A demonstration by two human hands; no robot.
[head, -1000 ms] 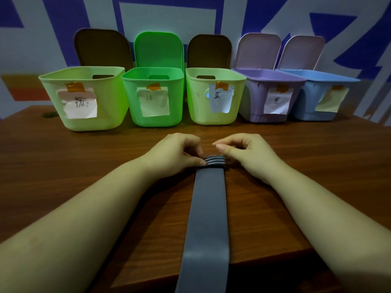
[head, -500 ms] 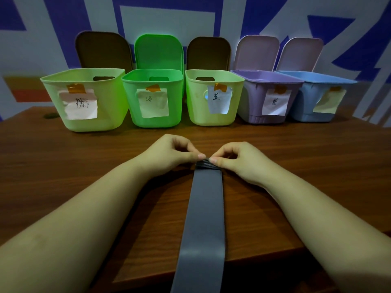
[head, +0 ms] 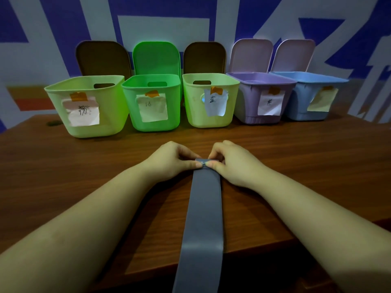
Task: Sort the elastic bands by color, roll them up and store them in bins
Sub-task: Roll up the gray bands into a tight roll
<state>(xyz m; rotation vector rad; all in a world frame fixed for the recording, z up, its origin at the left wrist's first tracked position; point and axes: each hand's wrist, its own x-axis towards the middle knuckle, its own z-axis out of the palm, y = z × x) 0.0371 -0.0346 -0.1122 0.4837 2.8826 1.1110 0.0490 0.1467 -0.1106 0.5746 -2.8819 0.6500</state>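
The scene is dim, with soft light falling from above and ahead, so the bins (head: 211, 98) glow brighter than the dark wooden table (head: 317, 166). Soft shadows lie under both forearms and beside the grey band (head: 204, 218), and the near table edge sinks into near-black. The wide lens bends the table edges and wall stripes outward, the bin labels look slightly smeared, and no strong glare shows anywhere.

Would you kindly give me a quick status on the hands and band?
Both hands, left and right, pinch the band's rolled far end. Rest lies flat, hanging over the table edge. Nothing in the way.
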